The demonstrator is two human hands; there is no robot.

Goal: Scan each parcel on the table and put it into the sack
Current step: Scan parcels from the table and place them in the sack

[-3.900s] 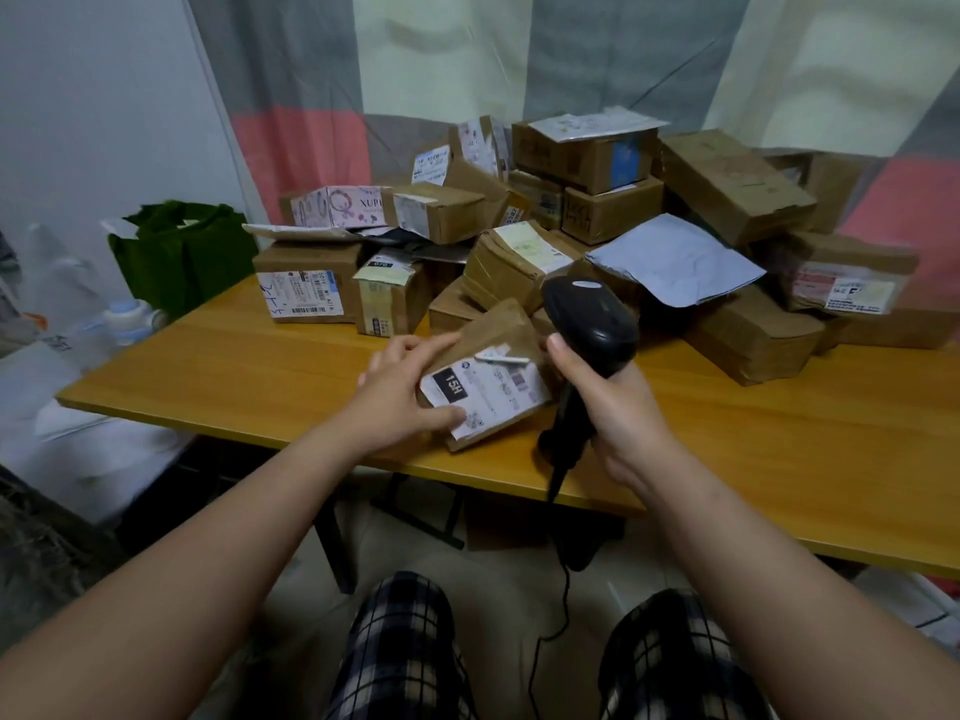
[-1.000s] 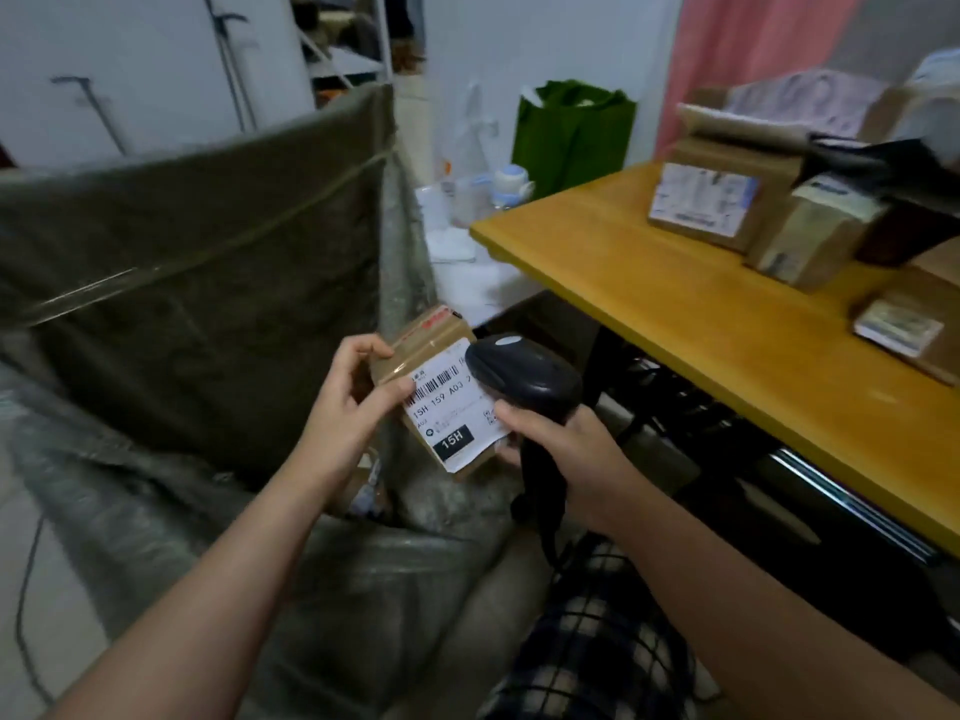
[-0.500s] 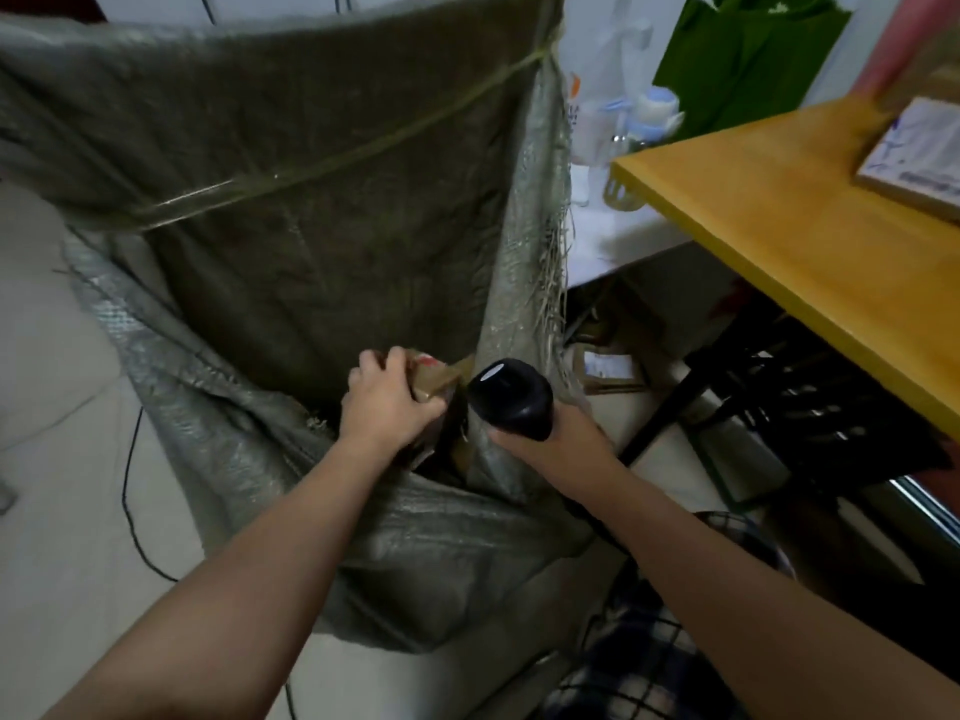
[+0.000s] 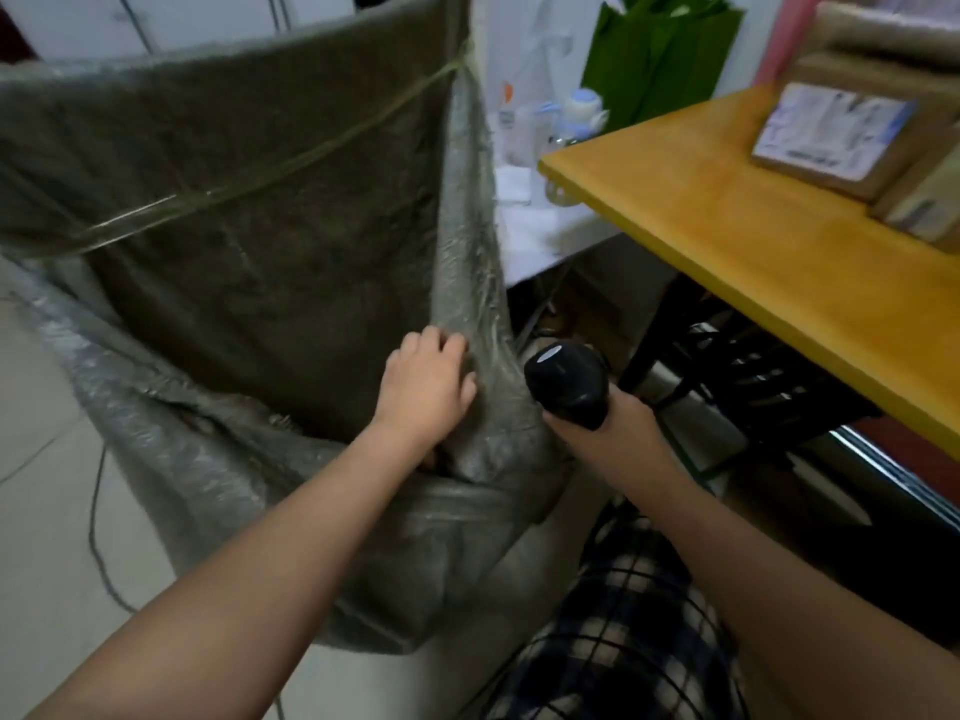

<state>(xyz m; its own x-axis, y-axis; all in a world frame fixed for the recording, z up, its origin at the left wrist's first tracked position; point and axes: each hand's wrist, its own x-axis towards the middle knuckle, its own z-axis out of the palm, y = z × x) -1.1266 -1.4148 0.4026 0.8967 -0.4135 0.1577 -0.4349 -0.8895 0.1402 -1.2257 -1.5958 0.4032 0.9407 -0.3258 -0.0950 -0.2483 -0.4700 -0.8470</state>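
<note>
My left hand (image 4: 426,381) hung in the mouth of the grey-green woven sack (image 4: 249,226), fingers loosely bent against its upright, crinkled fold and grasping nothing I could see. My right hand (image 4: 621,426) was clenched round the glossy black barcode scanner (image 4: 566,387) just on the other side of that fold. The sack slumped on the floor (image 4: 41,485) beside the yellow wooden desk (image 4: 753,252), where a labelled cardboard parcel (image 4: 831,142) sat well apart from it; a green fabric bag (image 4: 660,49) and a blue-capped bottle (image 4: 582,109) stood beyond the desk's corner.
</note>
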